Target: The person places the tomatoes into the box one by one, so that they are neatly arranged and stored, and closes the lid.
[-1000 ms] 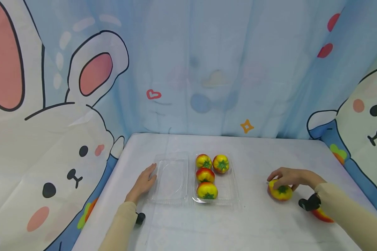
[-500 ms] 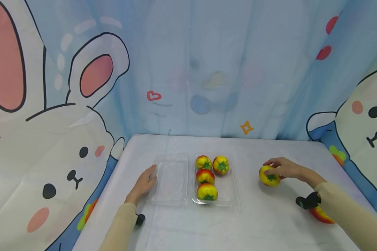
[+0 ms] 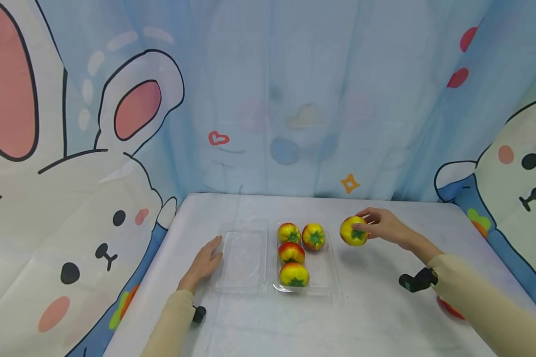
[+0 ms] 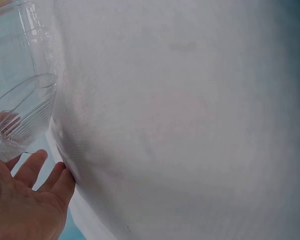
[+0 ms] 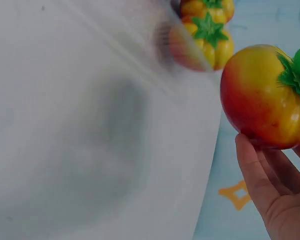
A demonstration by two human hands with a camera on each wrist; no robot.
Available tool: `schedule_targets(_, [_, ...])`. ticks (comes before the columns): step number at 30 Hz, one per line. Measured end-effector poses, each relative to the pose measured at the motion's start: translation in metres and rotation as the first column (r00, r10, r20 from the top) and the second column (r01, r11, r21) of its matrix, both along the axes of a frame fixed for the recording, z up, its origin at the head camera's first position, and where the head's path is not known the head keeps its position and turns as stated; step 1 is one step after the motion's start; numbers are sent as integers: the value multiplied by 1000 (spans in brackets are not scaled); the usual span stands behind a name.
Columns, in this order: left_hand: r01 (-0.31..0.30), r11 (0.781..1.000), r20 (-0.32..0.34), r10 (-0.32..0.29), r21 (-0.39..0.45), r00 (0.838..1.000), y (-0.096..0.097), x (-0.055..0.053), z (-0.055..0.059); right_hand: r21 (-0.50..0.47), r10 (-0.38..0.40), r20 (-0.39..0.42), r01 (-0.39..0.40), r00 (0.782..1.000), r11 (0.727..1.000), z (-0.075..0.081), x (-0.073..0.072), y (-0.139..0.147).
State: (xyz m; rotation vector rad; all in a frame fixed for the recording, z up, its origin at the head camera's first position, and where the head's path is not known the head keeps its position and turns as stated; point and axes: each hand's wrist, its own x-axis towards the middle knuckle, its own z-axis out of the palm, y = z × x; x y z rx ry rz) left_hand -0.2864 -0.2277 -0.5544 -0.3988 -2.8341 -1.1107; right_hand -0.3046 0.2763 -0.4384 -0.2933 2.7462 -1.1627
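My right hand [image 3: 384, 226] holds a yellow-and-red tomato [image 3: 352, 231] with a green leafy top, raised over the table to the right of a clear plastic box. In the right wrist view the fingers [image 5: 249, 157] support this tomato [image 5: 262, 100] from below. Inside the right half of the box [image 3: 323, 272] sit several similar tomatoes [image 3: 294, 274], most of them along its left side. My left hand [image 3: 205, 259] lies at the left edge of the box's flat clear lid [image 3: 243, 260], fingers extended. In the left wrist view its fingers [image 4: 32, 167] are close beside the clear plastic [image 4: 25, 110].
Another red tomato [image 3: 451, 308] lies on the white table [image 3: 375, 317], partly hidden under the right sleeve. A light blue curtain [image 3: 268, 99] hangs behind the far edge, with printed rabbit cloth [image 3: 94, 238] at the left.
My right hand has lifted the tomato off the table at the right and carried it left and away from me, towards the box. The left hand has stayed at the lid.
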Motion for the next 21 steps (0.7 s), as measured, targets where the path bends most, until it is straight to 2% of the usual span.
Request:
schedule_targets(8, [-3,1000,8,3,3,1000,0,1,-1,-69,45,-127,-54,991,996,5,2,-43])
schedule_targets(12, [-1,1000,2,1,6,1000,0,1,-2,-15,80,-218,-85,973,996,2,4,-64])
schedule_targets(15, [0,1000,-1,0,8,1000,-1,2,-2,47,140,-272,-132,952,990,-4,3,-75])
schedule_targets(18, [2,1000,10,-2,9,1000,-1,2,-2,89,183,-276,-164,944,982,-12,2,-80])
schedule_targets(21, [5,1000,5,-5,4,1000,-1,0,-2,113,197,-260,-173,945,978,-19,0,-82])
